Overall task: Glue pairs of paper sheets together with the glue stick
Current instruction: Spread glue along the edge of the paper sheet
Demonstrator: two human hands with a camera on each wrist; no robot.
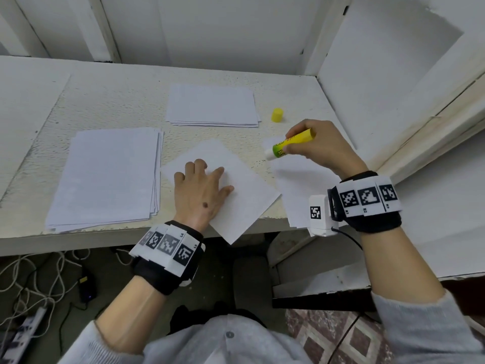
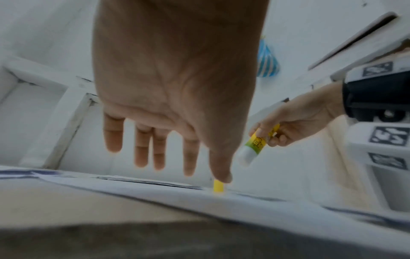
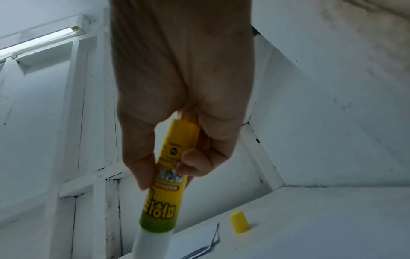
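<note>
The glue stick was uncapped and pinched in the person's right hand, thumb on one side and curled fingers on the other, its white tip angled down over the far corner of a loose sheet at the right of the table. Whether the tip was touching the paper I could not tell from where I stood. The left hand lay flat with its fingers spread on a second, skewed sheet just beside the first, one corner of it hanging over the table's front edge. The yellow cap stood on its own further back, near a small pile of sheets, and a thicker stack of paper sat to the left. To my eye the job in hand was spreading glue on the right-hand sheet, and it wanted light, even strokes out to the edges and corners, since a thin sheet will wrinkle or drag under a heavy push. That sheet had nothing holding it, so I thought the left hand might serve better pinning it down while the stick ran. The partner sheet would then need squaring up before pressing, lying askew as it did.
</note>
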